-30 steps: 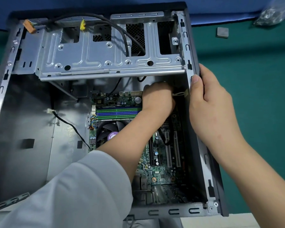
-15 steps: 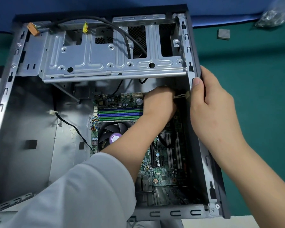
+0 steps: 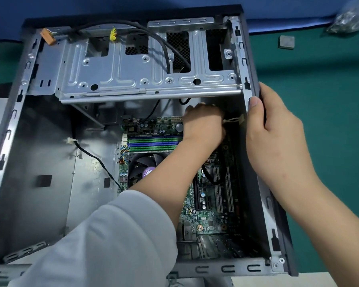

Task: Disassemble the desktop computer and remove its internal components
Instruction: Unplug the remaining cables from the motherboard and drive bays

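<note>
A green tabletop [image 3: 330, 121] carries the open computer case [image 3: 39, 141], which lies on its side and fills most of the view. Well to the right of the case, near the far edge, sit a small grey square piece [image 3: 286, 42] and — further right — a blurred clear bag [image 3: 349, 19].

Left arm: loose light grey sleeve [image 3: 112, 241], soft plain fabric, no print or marking visible; cuff ends partway along the forearm. Left hand [image 3: 203, 125] bare, no glove, ring or watch. Right arm: no sleeve in view, bare from forearm down. Right hand [image 3: 278, 137] bare; thumbnail short, unpainted.
</note>
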A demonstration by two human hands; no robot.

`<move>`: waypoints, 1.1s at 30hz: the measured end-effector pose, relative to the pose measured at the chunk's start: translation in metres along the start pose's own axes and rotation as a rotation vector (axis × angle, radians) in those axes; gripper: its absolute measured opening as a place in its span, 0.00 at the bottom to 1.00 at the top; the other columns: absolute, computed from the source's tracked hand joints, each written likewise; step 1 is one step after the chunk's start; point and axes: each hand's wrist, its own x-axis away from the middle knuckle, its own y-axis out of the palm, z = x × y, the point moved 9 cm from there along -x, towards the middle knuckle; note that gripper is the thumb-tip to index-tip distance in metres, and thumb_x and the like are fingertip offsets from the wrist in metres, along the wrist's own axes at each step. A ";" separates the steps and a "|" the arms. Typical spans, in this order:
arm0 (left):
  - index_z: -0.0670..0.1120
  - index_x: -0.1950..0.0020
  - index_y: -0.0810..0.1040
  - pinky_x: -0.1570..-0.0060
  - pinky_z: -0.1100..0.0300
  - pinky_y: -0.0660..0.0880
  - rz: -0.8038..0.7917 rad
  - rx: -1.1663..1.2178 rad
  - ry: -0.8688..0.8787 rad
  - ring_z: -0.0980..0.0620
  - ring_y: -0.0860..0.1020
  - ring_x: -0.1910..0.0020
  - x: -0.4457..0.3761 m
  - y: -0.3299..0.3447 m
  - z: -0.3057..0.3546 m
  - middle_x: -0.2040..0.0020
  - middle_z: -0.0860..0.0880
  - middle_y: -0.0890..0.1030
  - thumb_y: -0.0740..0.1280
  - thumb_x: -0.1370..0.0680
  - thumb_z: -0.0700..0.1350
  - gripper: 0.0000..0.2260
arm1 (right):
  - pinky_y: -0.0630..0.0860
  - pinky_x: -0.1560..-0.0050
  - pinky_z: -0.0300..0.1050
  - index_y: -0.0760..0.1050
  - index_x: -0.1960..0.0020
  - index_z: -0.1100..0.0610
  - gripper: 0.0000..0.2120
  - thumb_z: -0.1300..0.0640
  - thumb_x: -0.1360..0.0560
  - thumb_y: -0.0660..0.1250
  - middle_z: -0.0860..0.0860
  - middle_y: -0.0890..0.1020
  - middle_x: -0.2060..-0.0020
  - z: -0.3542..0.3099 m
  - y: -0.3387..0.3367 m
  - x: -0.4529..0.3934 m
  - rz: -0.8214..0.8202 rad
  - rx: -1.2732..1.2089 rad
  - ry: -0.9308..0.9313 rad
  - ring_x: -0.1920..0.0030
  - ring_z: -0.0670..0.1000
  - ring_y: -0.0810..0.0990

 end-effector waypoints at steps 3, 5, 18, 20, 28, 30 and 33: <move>0.52 0.48 0.81 0.46 0.54 0.67 0.019 0.018 -0.033 0.45 0.76 0.47 0.000 -0.002 -0.005 0.51 0.48 0.81 0.67 0.27 0.50 0.09 | 0.72 0.54 0.50 0.68 0.33 0.50 0.16 0.52 0.18 0.50 0.52 0.81 0.50 -0.001 0.001 0.000 -0.002 0.003 -0.003 0.52 0.57 0.76; 0.51 0.48 0.81 0.50 0.56 0.67 0.016 0.029 -0.016 0.44 0.76 0.49 0.001 -0.002 -0.002 0.51 0.47 0.80 0.66 0.27 0.48 0.09 | 0.73 0.52 0.51 0.68 0.33 0.50 0.17 0.52 0.18 0.50 0.52 0.81 0.49 -0.001 0.000 0.000 -0.001 0.003 0.000 0.51 0.57 0.76; 0.49 0.48 0.81 0.51 0.58 0.71 -0.025 0.158 -0.092 0.44 0.77 0.49 0.004 0.005 -0.009 0.50 0.45 0.80 0.65 0.26 0.46 0.09 | 0.71 0.50 0.47 0.67 0.31 0.49 0.18 0.52 0.18 0.51 0.50 0.81 0.46 0.002 0.000 -0.002 0.019 -0.011 0.002 0.47 0.55 0.76; 0.45 0.49 0.81 0.55 0.57 0.72 0.006 0.141 -0.037 0.42 0.77 0.51 0.008 0.000 -0.004 0.51 0.42 0.80 0.66 0.27 0.42 0.08 | 0.71 0.52 0.47 0.68 0.31 0.49 0.17 0.52 0.18 0.51 0.50 0.81 0.47 0.003 0.000 -0.002 0.018 -0.016 0.002 0.49 0.54 0.76; 0.45 0.48 0.80 0.53 0.57 0.76 -0.002 0.314 -0.226 0.43 0.80 0.52 0.002 0.003 -0.027 0.51 0.44 0.82 0.65 0.25 0.43 0.08 | 0.62 0.60 0.41 0.69 0.33 0.49 0.16 0.53 0.18 0.52 0.49 0.81 0.50 0.004 -0.002 -0.003 0.049 -0.026 -0.020 0.54 0.52 0.75; 0.45 0.47 0.81 0.51 0.57 0.76 -0.050 0.288 -0.184 0.43 0.79 0.50 0.001 0.005 -0.023 0.50 0.44 0.82 0.64 0.25 0.44 0.09 | 0.63 0.59 0.42 0.69 0.33 0.49 0.16 0.53 0.18 0.52 0.49 0.81 0.49 0.003 -0.002 -0.003 0.054 -0.026 -0.025 0.53 0.52 0.76; 0.51 0.41 0.79 0.44 0.56 0.73 -0.099 0.280 -0.167 0.43 0.77 0.45 0.004 0.006 -0.016 0.44 0.46 0.80 0.64 0.25 0.44 0.14 | 0.67 0.56 0.44 0.69 0.33 0.49 0.17 0.53 0.18 0.51 0.50 0.81 0.49 0.001 -0.002 -0.004 0.050 -0.006 -0.032 0.51 0.54 0.76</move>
